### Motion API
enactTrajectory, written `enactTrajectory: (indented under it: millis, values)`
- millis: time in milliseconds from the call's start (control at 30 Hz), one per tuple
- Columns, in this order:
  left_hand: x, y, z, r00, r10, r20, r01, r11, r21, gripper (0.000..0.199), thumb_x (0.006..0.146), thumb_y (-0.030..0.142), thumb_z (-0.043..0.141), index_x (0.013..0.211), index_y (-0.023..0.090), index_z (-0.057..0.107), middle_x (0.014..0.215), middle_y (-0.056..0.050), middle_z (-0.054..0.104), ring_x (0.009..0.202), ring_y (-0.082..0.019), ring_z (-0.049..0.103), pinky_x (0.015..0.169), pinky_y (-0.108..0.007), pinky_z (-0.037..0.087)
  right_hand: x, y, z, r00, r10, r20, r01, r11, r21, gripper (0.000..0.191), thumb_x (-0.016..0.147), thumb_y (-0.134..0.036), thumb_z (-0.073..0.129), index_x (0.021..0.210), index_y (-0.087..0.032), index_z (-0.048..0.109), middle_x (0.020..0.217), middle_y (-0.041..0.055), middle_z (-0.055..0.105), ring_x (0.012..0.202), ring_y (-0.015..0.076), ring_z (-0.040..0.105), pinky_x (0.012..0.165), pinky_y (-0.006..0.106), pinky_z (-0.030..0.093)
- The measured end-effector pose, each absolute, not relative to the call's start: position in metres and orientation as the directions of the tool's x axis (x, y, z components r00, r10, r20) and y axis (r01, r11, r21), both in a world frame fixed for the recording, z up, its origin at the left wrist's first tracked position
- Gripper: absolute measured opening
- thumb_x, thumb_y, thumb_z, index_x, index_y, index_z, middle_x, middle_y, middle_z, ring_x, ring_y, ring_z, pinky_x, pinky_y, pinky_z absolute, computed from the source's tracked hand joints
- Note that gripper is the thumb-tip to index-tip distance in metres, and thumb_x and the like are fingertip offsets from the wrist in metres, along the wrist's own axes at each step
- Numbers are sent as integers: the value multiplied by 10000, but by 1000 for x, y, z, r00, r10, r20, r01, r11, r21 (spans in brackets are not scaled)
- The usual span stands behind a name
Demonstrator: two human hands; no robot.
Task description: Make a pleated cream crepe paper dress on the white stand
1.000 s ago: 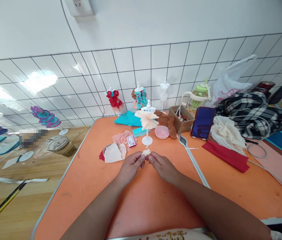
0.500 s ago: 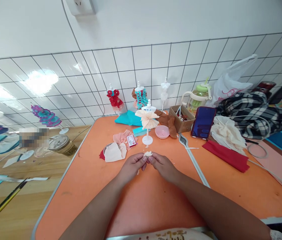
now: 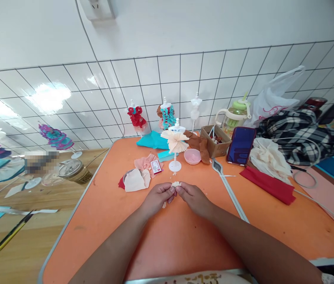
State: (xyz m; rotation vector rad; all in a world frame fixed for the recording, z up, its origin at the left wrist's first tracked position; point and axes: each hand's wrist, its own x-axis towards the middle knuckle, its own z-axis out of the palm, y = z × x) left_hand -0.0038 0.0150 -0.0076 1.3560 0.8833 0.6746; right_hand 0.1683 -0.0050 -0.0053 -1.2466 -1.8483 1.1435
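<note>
Pinched between both hands is a small gathered piece of cream fabric (image 3: 176, 184), its ruffled edge showing above the fingertips. My left hand (image 3: 158, 196) grips it from the left and my right hand (image 3: 192, 196) from the right, thumbs side by side. Just beyond stands a small white dress form (image 3: 175, 166) wearing a pleated cream piece (image 3: 175, 141). A pink bowl (image 3: 192, 156) sits to its right. Left of it lie a small red-and-white box (image 3: 156, 167) and a cream cloth (image 3: 136, 180) over a round tin.
Behind are dress forms in red (image 3: 136, 117) and turquoise (image 3: 168, 116), and a plain one (image 3: 196, 108). At right are a wooden box (image 3: 214, 144), a phone (image 3: 241, 145), a zipper (image 3: 230, 187), folded red cloth (image 3: 269, 184) and a green-lidded bottle (image 3: 238, 112). A cutter (image 3: 12, 232) lies on the left table.
Both hands keep their pinch on the cream fabric, with only slight finger movement. The whole view has shifted a little.
</note>
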Motion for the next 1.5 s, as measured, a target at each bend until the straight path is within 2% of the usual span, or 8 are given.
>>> enactTrajectory:
  millis: [200,433,567,733,967,1167,1500]
  values:
    - [-3,15,-12,529,839,-126,48,118,992,363,826,490,493,729,142,534,545,38,403,489,-78,330,489,-216,286,168,-4,-7,-363,931,48,355,186,-916,357,924,-427,305,786,-190,534,740,-3,569,668,126,482,610,234,358]
    - [-4,16,-14,542,825,-160,14,182,983,358,800,487,532,723,138,543,513,42,389,482,-79,319,483,-217,259,173,-3,-2,-374,927,17,454,199,-869,387,918,-459,304,747,-191,525,607,-34,455,577,111,411,545,218,307]
    - [-6,18,-12,555,819,-146,18,164,986,362,798,490,535,722,136,548,516,46,387,469,-72,296,467,-213,245,179,-1,0,-429,903,13,457,229,-859,377,915,-470,312,826,-196,555,675,-20,513,622,115,444,562,218,319]
    - [-9,18,-10,548,822,-156,96,123,988,367,816,493,504,709,144,546,507,49,394,452,-73,323,466,-210,278,185,2,-2,-449,891,-65,460,169,-872,410,911,-493,297,772,-187,532,655,-21,479,602,109,425,522,208,303]
    - [-10,18,-13,561,807,-184,227,65,972,390,822,510,478,734,145,586,525,34,436,480,-86,386,457,-203,304,181,1,0,-460,887,-51,489,205,-848,379,918,-451,308,817,-204,577,691,-16,540,615,113,460,536,209,305]
    - [-9,16,-13,576,796,-184,241,50,969,389,829,503,471,729,145,585,528,35,456,454,-76,377,448,-202,295,178,0,2,-461,887,-13,491,243,-837,348,920,-404,329,785,-200,576,753,-21,613,682,123,523,585,215,323]
    - [-8,15,-10,580,787,-210,232,87,969,401,827,517,468,725,146,580,524,36,434,464,-81,387,455,-201,315,177,-1,1,-446,895,9,514,264,-816,396,929,-410,302,747,-198,584,692,-16,583,631,125,505,568,222,326]
